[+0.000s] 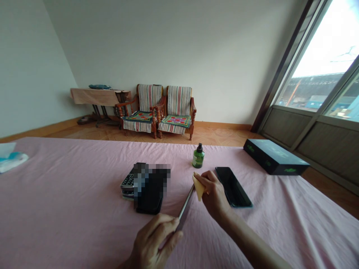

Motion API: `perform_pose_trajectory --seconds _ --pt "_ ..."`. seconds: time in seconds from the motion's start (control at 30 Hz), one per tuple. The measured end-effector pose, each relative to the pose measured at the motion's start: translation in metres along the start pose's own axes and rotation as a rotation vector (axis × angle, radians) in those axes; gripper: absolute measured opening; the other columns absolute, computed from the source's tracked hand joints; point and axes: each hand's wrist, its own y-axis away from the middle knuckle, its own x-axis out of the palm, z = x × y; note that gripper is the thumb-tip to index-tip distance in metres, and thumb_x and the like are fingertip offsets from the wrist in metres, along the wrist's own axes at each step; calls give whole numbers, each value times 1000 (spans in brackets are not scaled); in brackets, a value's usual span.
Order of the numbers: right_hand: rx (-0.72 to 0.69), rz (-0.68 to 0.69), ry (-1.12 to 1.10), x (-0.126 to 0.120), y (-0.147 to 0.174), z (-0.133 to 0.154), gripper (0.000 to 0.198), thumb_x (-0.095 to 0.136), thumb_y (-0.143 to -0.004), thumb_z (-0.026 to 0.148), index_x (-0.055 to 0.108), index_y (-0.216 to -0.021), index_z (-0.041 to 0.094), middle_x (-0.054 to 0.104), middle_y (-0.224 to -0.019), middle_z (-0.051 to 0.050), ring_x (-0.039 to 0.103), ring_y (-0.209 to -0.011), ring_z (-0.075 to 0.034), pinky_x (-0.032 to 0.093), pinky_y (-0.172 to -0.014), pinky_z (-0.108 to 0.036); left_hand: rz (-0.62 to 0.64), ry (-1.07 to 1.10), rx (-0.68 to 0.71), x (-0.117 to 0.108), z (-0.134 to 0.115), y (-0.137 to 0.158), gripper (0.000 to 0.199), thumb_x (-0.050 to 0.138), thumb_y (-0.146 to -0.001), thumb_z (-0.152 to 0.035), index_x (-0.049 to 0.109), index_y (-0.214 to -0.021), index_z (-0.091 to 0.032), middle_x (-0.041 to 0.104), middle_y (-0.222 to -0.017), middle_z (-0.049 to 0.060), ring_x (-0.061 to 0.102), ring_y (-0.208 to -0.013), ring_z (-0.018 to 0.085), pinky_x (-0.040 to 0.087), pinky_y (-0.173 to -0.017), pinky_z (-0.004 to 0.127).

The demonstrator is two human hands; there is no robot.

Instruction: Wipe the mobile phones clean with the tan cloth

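Note:
My left hand point(155, 239) grips the near end of a thin smartphone point(186, 206), which is turned edge-on above the pink cloth. In my right hand point(213, 191) a folded pale yellow cloth point(199, 186) is pinched against the phone's far end. A black smartphone point(234, 188) lies flat just right of that hand. To the left is a group of phones, with a keypad phone point(128, 182) on a small stack and a dark phone point(150, 203) beside it, partly blurred out. Beyond my hands stands a green spray bottle point(198, 159) with a black top.
A black box point(276, 157) with green markings sits at the right back of the pink-covered surface point(70, 209). At the far left lies a tissue pack point(12, 161). Two wooden armchairs point(175, 108) and a cloth-covered table point(95, 96) stand by the wall; windows are at right.

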Motion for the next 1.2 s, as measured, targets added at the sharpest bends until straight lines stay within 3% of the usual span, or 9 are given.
perform_pose_trajectory --seconds 0.37,0.63,0.93,1.07,1.2 --pt "-153 61 -222 1 58 45 83 34 -59 -10 54 -131 27 56 -96 -7 60 -86 -17 55 -72 -26 57 75 -35 0 -5 -4 20 59 -87 -5 61 -104 -15 64 -88 5 66 -83 15 55 -76 21" --pt "-181 108 -251 -2 72 58 65 38 -78 -3 50 -135 27 55 -94 -8 61 -82 -19 57 -67 -27 90 87 -114 1 -6 -2 38 57 -84 -6 51 -119 -18 68 -102 7 68 -90 17 56 -84 26" --pt "-396 157 -188 -9 78 68 67 41 -84 2 33 -146 25 62 -92 -11 59 -73 -21 56 -57 -30 17 16 -183 2 0 12 42 64 -85 -22 47 -123 -19 72 -96 6 72 -85 18 59 -79 25" --pt "-386 155 -195 -8 76 63 66 42 -82 1 38 -144 24 62 -94 -11 60 -76 -21 57 -61 -30 15 1 -182 2 -3 8 39 63 -84 -19 49 -121 -20 71 -95 4 71 -82 17 59 -75 24" --pt "-231 78 -192 -3 66 43 71 37 -74 -6 48 -137 25 59 -99 -10 62 -88 -20 57 -72 -29 29 -15 -141 4 -8 0 29 58 -84 -9 55 -111 -19 68 -85 2 68 -72 14 56 -69 22"
